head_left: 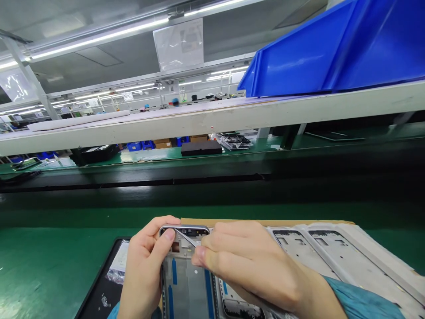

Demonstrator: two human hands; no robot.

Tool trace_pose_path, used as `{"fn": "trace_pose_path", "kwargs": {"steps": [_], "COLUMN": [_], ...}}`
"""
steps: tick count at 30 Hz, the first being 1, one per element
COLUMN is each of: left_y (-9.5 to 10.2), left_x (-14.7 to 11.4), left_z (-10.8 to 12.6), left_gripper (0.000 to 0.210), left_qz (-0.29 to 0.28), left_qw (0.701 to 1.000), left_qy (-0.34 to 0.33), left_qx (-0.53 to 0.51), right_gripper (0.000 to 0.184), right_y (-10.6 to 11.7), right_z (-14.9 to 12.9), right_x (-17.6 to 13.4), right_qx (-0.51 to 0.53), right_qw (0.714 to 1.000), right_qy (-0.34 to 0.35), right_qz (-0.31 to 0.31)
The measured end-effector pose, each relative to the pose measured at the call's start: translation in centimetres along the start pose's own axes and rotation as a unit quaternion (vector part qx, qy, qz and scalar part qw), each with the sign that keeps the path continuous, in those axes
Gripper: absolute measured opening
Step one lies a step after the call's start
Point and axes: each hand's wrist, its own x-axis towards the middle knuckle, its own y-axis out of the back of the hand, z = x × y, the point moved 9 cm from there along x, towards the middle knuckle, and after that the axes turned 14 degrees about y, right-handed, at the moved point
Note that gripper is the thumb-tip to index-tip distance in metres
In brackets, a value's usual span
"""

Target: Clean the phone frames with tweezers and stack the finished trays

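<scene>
A phone frame (pixel 187 279) with blue adhesive strips down its inside stands tilted towards me at the bottom centre. My left hand (pixel 146 261) is closed on its upper left corner, thumb on the inner face and fingers behind the edge. Between the fingertips of my right hand (pixel 245 261) is a pair of thin metal tweezers (pixel 188 238), whose tip touches the inside of the frame's top edge near my left thumb. Whether the tip grips a small part is too fine to make out. The right palm hides the rest of the tool.
A pale tray (pixel 361 248) with several phone frames lies at the right, on cardboard. A black tray (pixel 102 283) at the left holds a plastic bag (pixel 118 263) and tiny parts (pixel 105 301). Above run a white shelf (pixel 186 122) and a blue bin (pixel 318 53).
</scene>
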Motion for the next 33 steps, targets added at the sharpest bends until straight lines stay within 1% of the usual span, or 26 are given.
{"fn": "trace_pose_path", "kwargs": {"steps": [3,5,9,12,15,17,19,21,22,24,27,29,31,33], "left_y": [0.0,0.1,-0.1,-0.2,0.2,0.4,0.4,0.3,0.3,0.4,0.3,-0.1,-0.3,-0.3], "left_x": [0.2,0.3,0.3,0.0,-0.1,0.0,0.2,0.3,0.3,0.2,-0.2,-0.4,-0.4,-0.4], "left_z": [-0.3,-0.4,-0.5,-0.4,-0.2,-0.1,-0.1,-0.2,-0.2,-0.1,0.1,0.1,0.1,0.1], "left_gripper": [0.034,0.035,0.038,0.037,0.033,0.033,0.035,0.036,0.036,0.036,0.034,0.034,0.033,0.034], "left_qz": [-0.017,-0.020,-0.031,-0.014,0.019,0.022,0.009,-0.003,0.001,0.021,0.040,0.033,0.028,0.028], "left_qw": [1.000,1.000,0.999,1.000,1.000,1.000,1.000,1.000,1.000,1.000,0.999,0.999,0.999,0.999], "left_qy": [0.012,0.017,0.019,0.013,0.004,-0.001,0.002,0.007,0.006,0.000,-0.006,-0.006,-0.006,-0.005], "left_qx": [0.004,0.004,0.021,0.010,-0.007,-0.004,0.005,0.012,0.011,0.000,-0.021,-0.025,-0.022,-0.017], "right_gripper": [0.021,0.015,0.014,0.014,0.015,0.018,0.019,0.018,0.016,0.013,0.013,0.016,0.016,0.014], "right_y": [0.2,0.3,-0.1,0.0,1.0,2.0,3.2,4.0,4.2,3.9,1.9,0.7,0.0,-0.2], "right_z": [0.4,0.7,1.1,0.8,1.0,1.2,1.1,1.1,1.0,0.9,0.6,0.2,0.1,0.2], "right_x": [-0.5,-0.8,-1.2,-1.1,-0.9,-0.7,-0.5,-0.4,-0.4,-0.4,-0.4,-0.6,-0.8,-1.1], "right_qx": [0.032,0.045,0.058,0.054,0.060,0.067,0.066,0.076,0.083,0.092,0.073,0.065,0.061,0.049], "right_qw": [0.999,0.998,0.997,0.997,0.993,0.990,0.988,0.986,0.985,0.983,0.991,0.995,0.997,0.998], "right_qy": [-0.010,-0.019,-0.040,-0.042,-0.093,-0.121,-0.126,-0.120,-0.118,-0.114,-0.103,-0.071,-0.043,-0.035], "right_qz": [0.023,0.039,0.039,0.037,0.037,0.040,0.054,0.084,0.100,0.108,0.043,0.008,-0.001,0.005]}}
